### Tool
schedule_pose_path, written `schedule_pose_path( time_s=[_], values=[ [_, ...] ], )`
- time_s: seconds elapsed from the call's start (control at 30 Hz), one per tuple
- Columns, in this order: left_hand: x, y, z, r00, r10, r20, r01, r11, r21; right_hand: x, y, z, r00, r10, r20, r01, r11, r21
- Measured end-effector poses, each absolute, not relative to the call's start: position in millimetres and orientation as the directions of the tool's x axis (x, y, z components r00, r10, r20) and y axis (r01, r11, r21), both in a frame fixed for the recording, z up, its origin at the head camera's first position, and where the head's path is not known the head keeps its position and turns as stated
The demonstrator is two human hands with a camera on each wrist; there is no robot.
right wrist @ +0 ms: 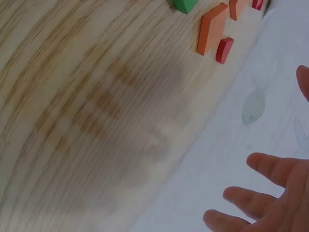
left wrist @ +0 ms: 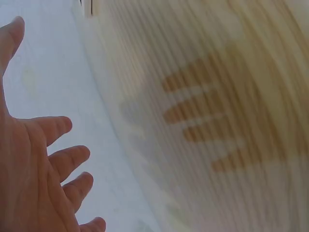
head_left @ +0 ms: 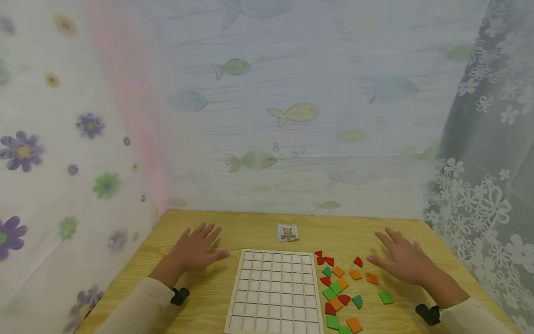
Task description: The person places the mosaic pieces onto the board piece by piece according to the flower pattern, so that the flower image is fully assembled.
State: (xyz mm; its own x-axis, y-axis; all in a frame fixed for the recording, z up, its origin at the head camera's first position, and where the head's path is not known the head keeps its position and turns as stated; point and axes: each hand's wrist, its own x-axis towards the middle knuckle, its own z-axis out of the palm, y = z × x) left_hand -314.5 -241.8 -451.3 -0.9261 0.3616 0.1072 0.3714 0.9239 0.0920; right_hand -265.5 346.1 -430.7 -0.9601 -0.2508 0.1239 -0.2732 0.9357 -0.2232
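My left hand (head_left: 195, 249) hovers over the table left of the pale wooden grid board (head_left: 275, 287), fingers spread and holding nothing. In the left wrist view its palm and fingers (left wrist: 29, 164) show against the back wall. On the other side, my right hand (head_left: 402, 257) is likewise spread and empty, just right of a scatter of small flat pieces. Among these are orange squares (head_left: 372, 278), green squares (head_left: 385, 298), red quarter-round pieces (head_left: 358, 262) and dark green ones (head_left: 357, 301). Bare cells fill the visible part of the board.
A small pattern card (head_left: 288, 233) with a coloured figure on a grid lies behind the board. Fish-printed curtain (head_left: 292, 162) closes off the table's back edge, and flowered sheets hang at left and right. Wood-grain table (head_left: 233, 227) lies under everything.
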Motion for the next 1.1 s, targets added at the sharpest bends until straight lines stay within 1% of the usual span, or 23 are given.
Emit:
schedule_pose_path(
  time_s=[0.13, 0.23, 0.33, 0.47, 0.57, 0.63, 0.7, 0.8, 0.93, 1.1],
  values=[
    [-313.4, -231.0, -456.0, -0.924, 0.372, 0.087, 0.380, 0.916, 0.125, -269.1, 342.7, -435.1, -0.957, -0.262, 0.120, -0.284, 0.932, -0.226],
    [-311.9, -222.1, -458.2, -0.914, 0.397, 0.086, 0.407, 0.895, 0.186, -270.8, 339.2, -438.3, -0.955, -0.272, 0.115, -0.293, 0.927, -0.233],
    [-311.3, -214.1, -460.9, -0.905, 0.416, 0.086, 0.424, 0.872, 0.246, -274.4, 335.6, -440.2, -0.953, -0.286, 0.103, -0.304, 0.915, -0.267],
    [-311.6, -203.9, -465.7, -0.902, 0.428, 0.056, 0.425, 0.856, 0.294, -280.7, 331.6, -442.7, -0.954, -0.294, 0.056, -0.292, 0.871, -0.395],
    [-310.5, -197.2, -467.5, -0.897, 0.441, 0.040, 0.424, 0.831, 0.360, -285.2, 328.4, -445.8, -0.959, -0.283, 0.012, -0.253, 0.838, -0.484],
    [-309.5, -193.6, -468.0, -0.890, 0.454, 0.046, 0.430, 0.802, 0.413, -287.4, 325.3, -448.6, -0.965, -0.263, -0.009, -0.221, 0.829, -0.514],
    [-309.2, -191.0, -469.6, -0.883, 0.467, 0.053, 0.438, 0.777, 0.452, -288.9, 322.3, -450.9, -0.969, -0.247, -0.019, -0.202, 0.832, -0.517],
    [-309.8, -187.0, -471.9, -0.868, 0.493, 0.062, 0.461, 0.749, 0.476, -290.1, 318.4, -452.8, -0.977, -0.212, -0.030, -0.167, 0.840, -0.515],
    [-309.1, -183.7, -472.6, -0.854, 0.518, 0.055, 0.473, 0.728, 0.496, -289.8, 314.6, -452.0, -0.985, -0.165, -0.052, -0.113, 0.842, -0.527],
    [-305.0, -182.2, -471.1, -0.855, 0.517, 0.049, 0.465, 0.720, 0.515, -289.9, 311.1, -448.2, -0.989, -0.116, -0.089, -0.049, 0.835, -0.548]
  ],
)
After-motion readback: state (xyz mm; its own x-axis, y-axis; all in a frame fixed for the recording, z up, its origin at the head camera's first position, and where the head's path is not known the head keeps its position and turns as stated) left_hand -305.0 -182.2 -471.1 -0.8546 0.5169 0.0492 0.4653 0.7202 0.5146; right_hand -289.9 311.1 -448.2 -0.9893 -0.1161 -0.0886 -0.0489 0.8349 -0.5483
